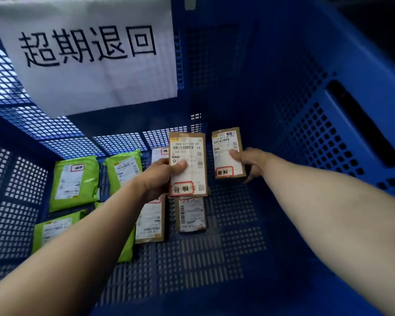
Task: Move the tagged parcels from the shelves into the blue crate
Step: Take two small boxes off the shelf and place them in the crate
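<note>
Brown parcels [187, 165] [228, 153] pinched in left hand [160, 176] and right hand [249, 163], fingers mostly hidden behind.

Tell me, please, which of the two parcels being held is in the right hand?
The right hand holds the parcel nearer the crate's handle wall, its thumb on the label. The other, larger-looking, is gripped by the left hand.

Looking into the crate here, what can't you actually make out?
Head view:
- Brown parcel on the floor: top hidden by left hand and its parcel.
- Green mailer: partly behind the left forearm.
- Right hand's parcel: label print too small.
- Crate rim: cut off.
</note>
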Tool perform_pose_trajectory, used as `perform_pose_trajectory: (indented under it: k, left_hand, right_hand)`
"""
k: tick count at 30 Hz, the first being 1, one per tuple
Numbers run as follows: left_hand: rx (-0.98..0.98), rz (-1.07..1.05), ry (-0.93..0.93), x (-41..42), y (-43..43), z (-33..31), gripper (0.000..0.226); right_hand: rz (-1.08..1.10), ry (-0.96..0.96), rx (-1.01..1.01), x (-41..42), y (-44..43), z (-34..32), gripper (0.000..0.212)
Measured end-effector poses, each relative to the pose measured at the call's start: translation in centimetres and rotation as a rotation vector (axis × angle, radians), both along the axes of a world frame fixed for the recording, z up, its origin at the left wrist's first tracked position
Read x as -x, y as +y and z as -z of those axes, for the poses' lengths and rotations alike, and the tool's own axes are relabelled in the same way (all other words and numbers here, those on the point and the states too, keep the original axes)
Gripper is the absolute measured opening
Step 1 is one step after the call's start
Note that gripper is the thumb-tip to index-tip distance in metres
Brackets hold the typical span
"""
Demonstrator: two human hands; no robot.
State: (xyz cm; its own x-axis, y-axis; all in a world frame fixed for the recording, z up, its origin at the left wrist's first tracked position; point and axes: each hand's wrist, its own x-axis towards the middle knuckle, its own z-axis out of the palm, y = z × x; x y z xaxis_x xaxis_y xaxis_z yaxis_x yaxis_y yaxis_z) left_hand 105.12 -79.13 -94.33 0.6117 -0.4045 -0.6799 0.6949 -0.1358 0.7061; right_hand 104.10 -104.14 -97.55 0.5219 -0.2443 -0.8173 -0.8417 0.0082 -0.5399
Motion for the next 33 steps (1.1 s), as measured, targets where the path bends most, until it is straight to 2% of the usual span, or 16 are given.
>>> perform_pose_trajectory:
  k: [8,12,16,18,20,23,25,27,30,33]
  left_hand:
    - [-0.047,0.049,-0.002,-1.8,-0.5,4.1,0.02]
    - [-0.057,0.012,0.025,-1.7,-1.2,5.8,0.036]
    - [-0.061,0.01,0.035,-1.3,-1.9,6.9,0.034]
    - [-0.064,0.023,0.04,-1.4,-2.1,7.2,0.03]
    - [-0.076,0.047,0.047,-1.1,-2.4,7.4,0.026]
    - [-0.076,0.086,0.066,0.3,-3.8,7.3,0.015]
    - [-0.09,0.138,0.081,1.8,-5.5,7.5,0.011]
    - [-0.084,0.179,0.15,3.7,-7.1,7.9,0.013]
    - [0.005,0.162,0.346,6.1,-9.1,8.7,0.017]
    - [-0.011,0.119,0.402,7.1,-10.3,9.1,0.025]
  right_hand:
    - [0.13,0.02,-0.008,-0.8,2.0,7.6,0.052]
    - [0.347,-0.089,0.077,-1.7,2.8,9.9,0.041]
    - [0.434,-0.112,0.087,-1.5,3.5,10.3,0.022]
    - [0.403,-0.115,0.101,-1.8,3.3,9.9,0.019]
    - [0.322,-0.09,0.088,-1.5,2.8,8.8,0.032]
    - [0.175,-0.027,-0.028,-0.2,1.8,7.2,0.018]
    - [0.098,0.025,-0.069,0.8,0.9,6.7,0.027]
    - [0.075,0.061,-0.037,1.7,0.2,6.6,0.03]
    - [0.077,0.1,0.035,3.2,-0.5,7.5,0.034]
    - [0.057,0.141,0.072,4.1,-0.5,8.4,0.03]
